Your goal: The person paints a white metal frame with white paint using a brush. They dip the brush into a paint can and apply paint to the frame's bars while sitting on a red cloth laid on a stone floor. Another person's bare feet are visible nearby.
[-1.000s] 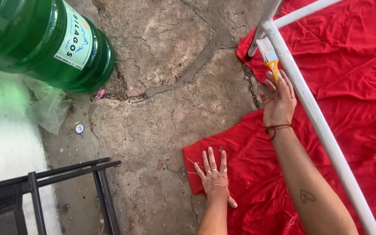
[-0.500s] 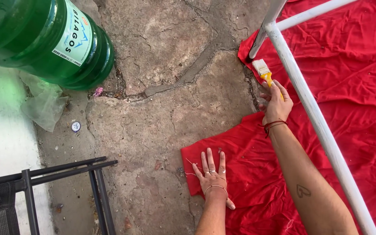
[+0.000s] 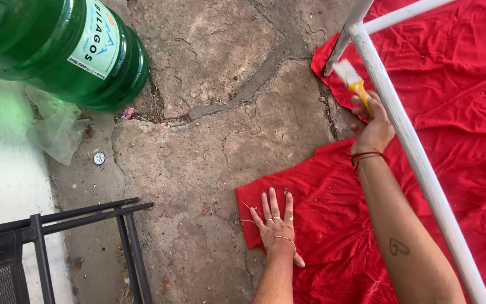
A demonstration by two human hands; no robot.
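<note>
Outdoor floor [image 3: 209, 146]: cracked stone slabs, red cloth [image 3: 457, 141] spread at right. Right hand [image 3: 373, 126] clamped on yellow-handled paintbrush [image 3: 354, 81], bristles near white metal frame [image 3: 406, 141]. Left hand [image 3: 275, 222] flat, fingers spread, on cloth edge. Green water jug [image 3: 57, 48] top left, black chair frame [image 3: 57, 247] bottom left.

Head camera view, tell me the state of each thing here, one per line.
Left hand: flat, fingers spread, pressing the red cloth.
Right hand: shut on the paintbrush.
Paintbrush: bristles by the white frame.
Red cloth: spread, wrinkled, on the stone floor.
Green jug: lying on its side.
</note>
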